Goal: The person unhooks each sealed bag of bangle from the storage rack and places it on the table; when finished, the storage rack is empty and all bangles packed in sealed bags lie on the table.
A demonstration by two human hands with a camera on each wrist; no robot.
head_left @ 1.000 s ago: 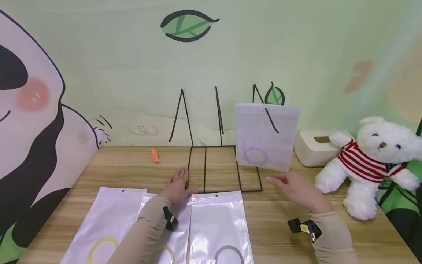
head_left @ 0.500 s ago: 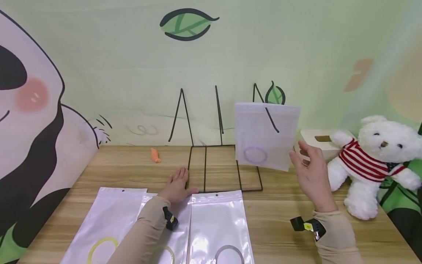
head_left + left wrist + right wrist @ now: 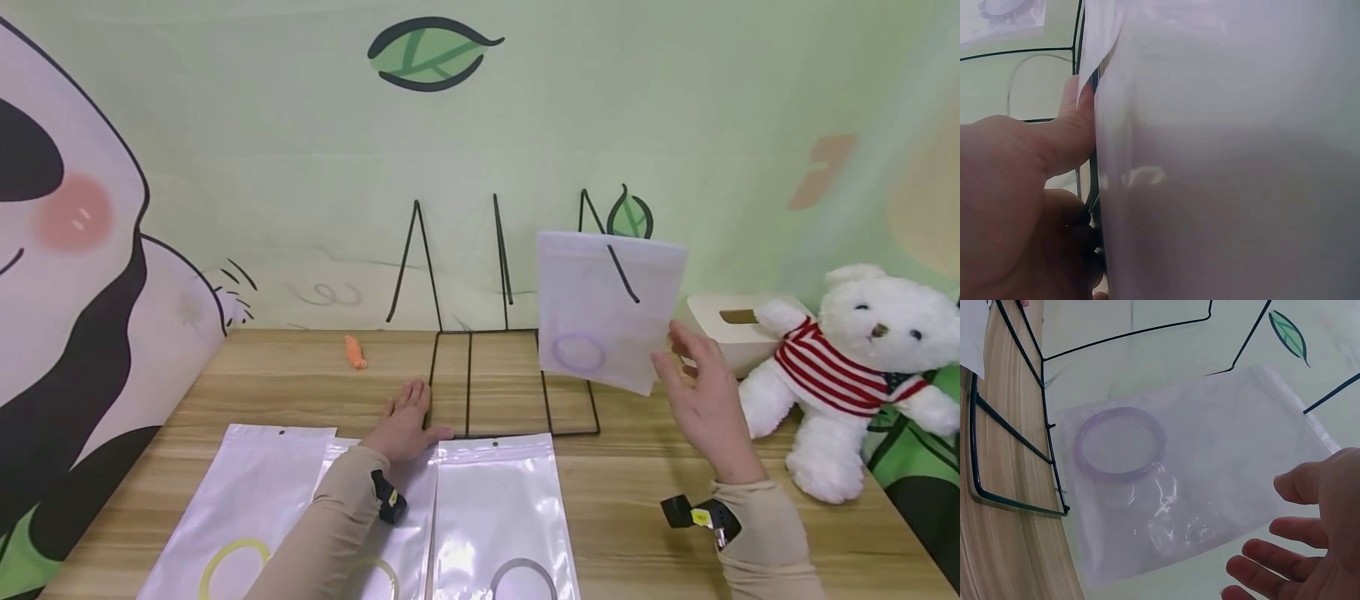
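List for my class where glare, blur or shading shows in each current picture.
Head view: white glare on the rightmost flat bag; left wrist view: the close-up bag looks hazy and soft, greyer toward the bottom, with a small glint; right wrist view: bright squiggly glints on the hanging bag, below and beside its ring.

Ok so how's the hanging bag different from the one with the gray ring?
The hanging bag is suspended from a black wire rack; the gray-ring bag lies flat on the wood-grain table. The hanging bag shows a purple ring; the gray-ring bag, a gray ring. Both are whitish plastic bags, each with a ring.
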